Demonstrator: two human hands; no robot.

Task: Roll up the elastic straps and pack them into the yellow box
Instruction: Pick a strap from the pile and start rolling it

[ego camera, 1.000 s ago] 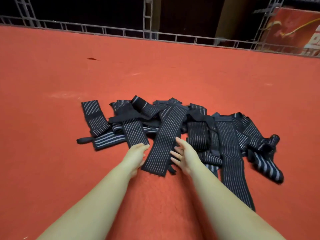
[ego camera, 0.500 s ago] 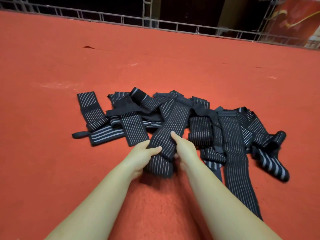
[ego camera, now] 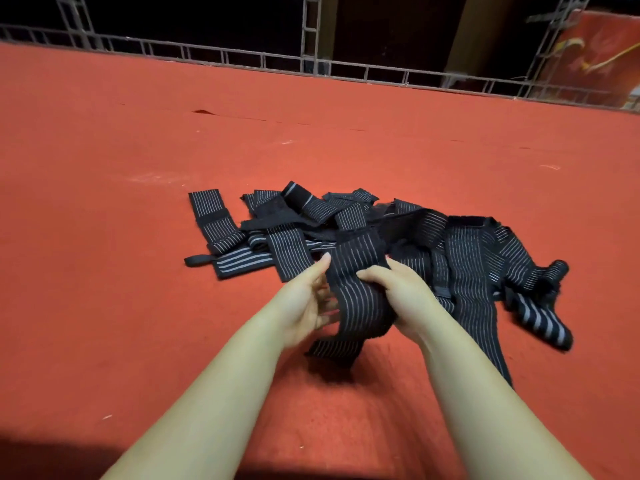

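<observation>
A black elastic strap with thin white stripes (ego camera: 356,292) hangs lifted between both hands, its near end dangling just above the red carpet. My left hand (ego camera: 308,299) holds its left edge, thumb up along the strap and fingers underneath. My right hand (ego camera: 398,292) grips its right side, thumb curled over the top. Behind lies a loose pile of several similar straps (ego camera: 460,251), some flat, some crumpled. The yellow box is not in view.
Red carpet (ego camera: 138,306) covers the floor all around. A metal truss railing (ego camera: 311,65) runs along the far edge, with dark space behind it. One long strap (ego camera: 485,327) stretches toward me beside my right forearm.
Both hands went from lying open beside the strap to taking hold of it. They have lifted its near end off the carpet and drawn it toward me.
</observation>
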